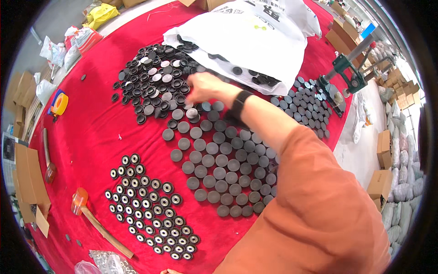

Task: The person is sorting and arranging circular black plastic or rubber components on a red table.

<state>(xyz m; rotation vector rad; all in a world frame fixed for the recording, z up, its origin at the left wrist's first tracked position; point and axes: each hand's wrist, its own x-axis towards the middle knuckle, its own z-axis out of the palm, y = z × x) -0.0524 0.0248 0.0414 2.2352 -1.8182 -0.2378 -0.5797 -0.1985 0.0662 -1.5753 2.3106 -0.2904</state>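
At twelve o'clock of the flat disc rows (228,169), I'm lowering my blurred right hand (203,89), grip unreadable, onto the loose black caps (153,80), aiming to pinch just one; my left hand is out of view.

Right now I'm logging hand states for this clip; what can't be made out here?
Head view:
- Right hand: fingers motion-blurred over the loose black caps; grip unclear.
- Left hand: cut off by the bottom edge.
- White bag: hides the caps under it.
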